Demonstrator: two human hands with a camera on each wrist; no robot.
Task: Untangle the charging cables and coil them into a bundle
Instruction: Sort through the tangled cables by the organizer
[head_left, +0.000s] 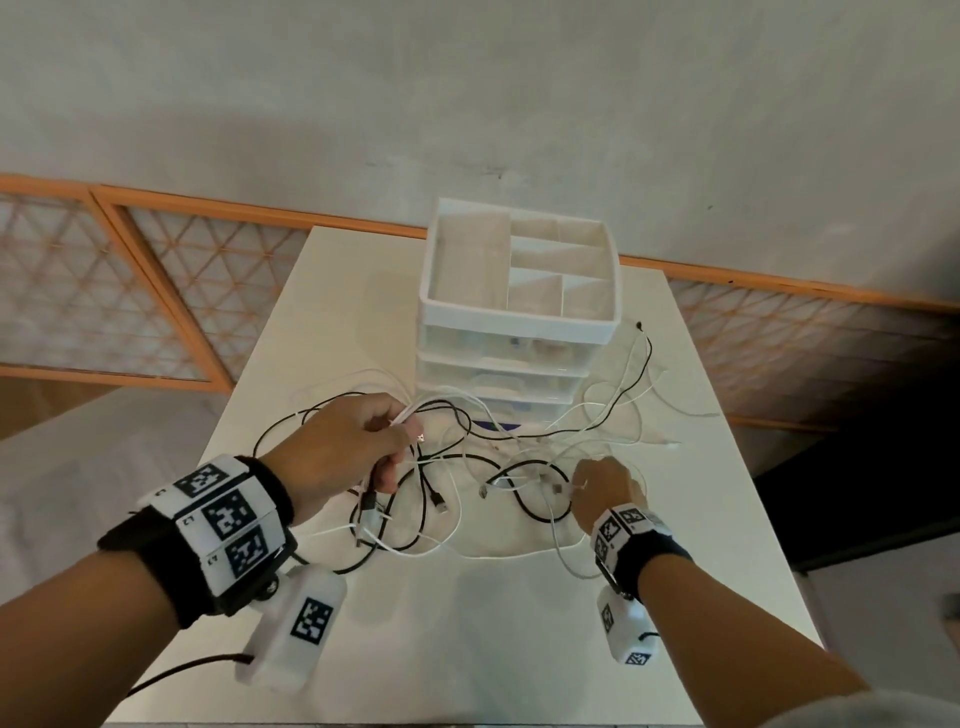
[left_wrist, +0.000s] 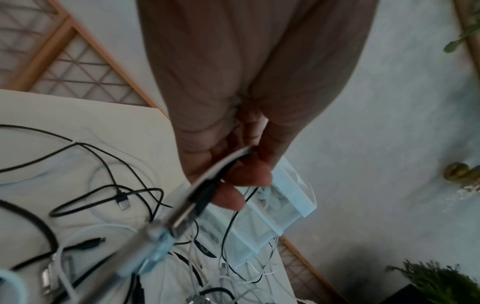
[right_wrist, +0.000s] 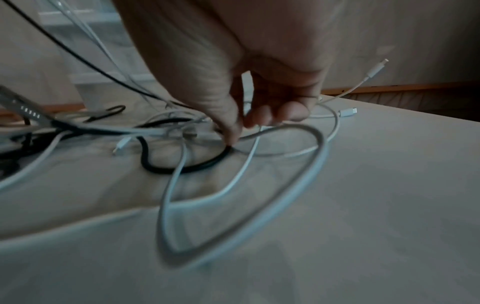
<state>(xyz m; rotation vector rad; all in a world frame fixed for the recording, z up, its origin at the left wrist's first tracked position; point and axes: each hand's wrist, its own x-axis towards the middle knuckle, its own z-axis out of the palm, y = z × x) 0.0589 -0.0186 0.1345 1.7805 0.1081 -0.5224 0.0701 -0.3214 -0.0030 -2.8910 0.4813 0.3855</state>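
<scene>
A tangle of black and white charging cables (head_left: 457, 483) sprawls over the white table (head_left: 467, 623), in front of the drawer unit. My left hand (head_left: 358, 447) is raised above the tangle's left part and grips a bunch of cable ends (left_wrist: 207, 185), black and white, whose plugs hang down below the fist. My right hand (head_left: 602, 488) is low on the tangle's right side. Its fingertips (right_wrist: 233, 137) pinch a white cable (right_wrist: 285, 185) where it crosses a thick black loop (right_wrist: 182, 166). Loose white plugs (right_wrist: 348, 112) lie just beyond that hand.
A white plastic drawer organiser (head_left: 519, 312) with an open compartment tray on top stands at the table's back centre; cables run against its base. The table's edges are near on both sides. An orange-framed lattice screen (head_left: 104, 291) lines the wall behind.
</scene>
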